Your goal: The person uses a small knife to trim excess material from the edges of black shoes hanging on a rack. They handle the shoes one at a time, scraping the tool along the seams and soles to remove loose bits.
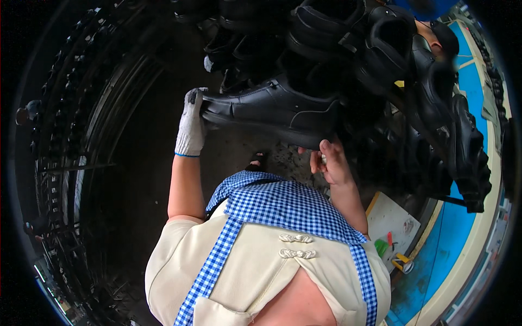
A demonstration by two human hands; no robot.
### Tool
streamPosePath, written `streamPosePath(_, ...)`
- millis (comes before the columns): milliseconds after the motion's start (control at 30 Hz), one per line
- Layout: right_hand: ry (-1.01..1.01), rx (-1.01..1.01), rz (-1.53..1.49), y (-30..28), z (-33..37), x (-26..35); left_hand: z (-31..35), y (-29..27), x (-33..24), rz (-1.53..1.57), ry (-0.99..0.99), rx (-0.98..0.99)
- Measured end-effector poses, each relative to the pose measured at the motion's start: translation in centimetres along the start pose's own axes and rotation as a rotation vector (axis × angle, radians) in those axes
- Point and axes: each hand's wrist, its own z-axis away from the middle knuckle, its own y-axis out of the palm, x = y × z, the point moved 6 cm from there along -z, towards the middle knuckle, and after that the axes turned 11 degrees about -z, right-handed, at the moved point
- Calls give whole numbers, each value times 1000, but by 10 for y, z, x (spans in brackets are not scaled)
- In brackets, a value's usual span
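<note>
A black leather shoe (272,108) is held level in front of me, its toe to the left and its heel to the right. My left hand (191,122), in a white knit glove with a blue cuff edge, is closed around the toe. My bare right hand (334,165) is just below the heel, its thumb raised close to the sole and its fingers curled. Something small and pale shows between those fingers, too small to name. Whether the right hand touches the sole I cannot tell.
Many black shoes (380,54) hang or stand on a rack ahead and to the right. Dark racks (70,125) line the left. At lower right a white board (389,217) carries small tools beside a blue surface (421,277). Another person (443,41) is at upper right.
</note>
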Motion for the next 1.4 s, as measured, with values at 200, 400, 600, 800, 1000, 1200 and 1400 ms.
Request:
streamPosePath(200,51,-10,-54,-22,7,-22,1,-1,-9,-163,63,119)
streamPosePath(400,-223,-50,304,21,1,25,49,30,-76,-1019,816,-45)
streamPosePath(600,-367,103,789,52,-13,36,93,87,-68,-1312,1147,444)
streamPosePath(800,-381,143,874,58,-14,20,61,31,-35,-156,369,105)
streamPosePath(1000,-752,131,1122,63,-11,28,70,24,-26,449,-57,56)
streamPosePath(1200,-662,287,1130,58,-15,45,80,30,-2,355,-145,355)
streamPosePath(1400,-641,323,1105,60,-17,52,85,27,11,349,-212,377)
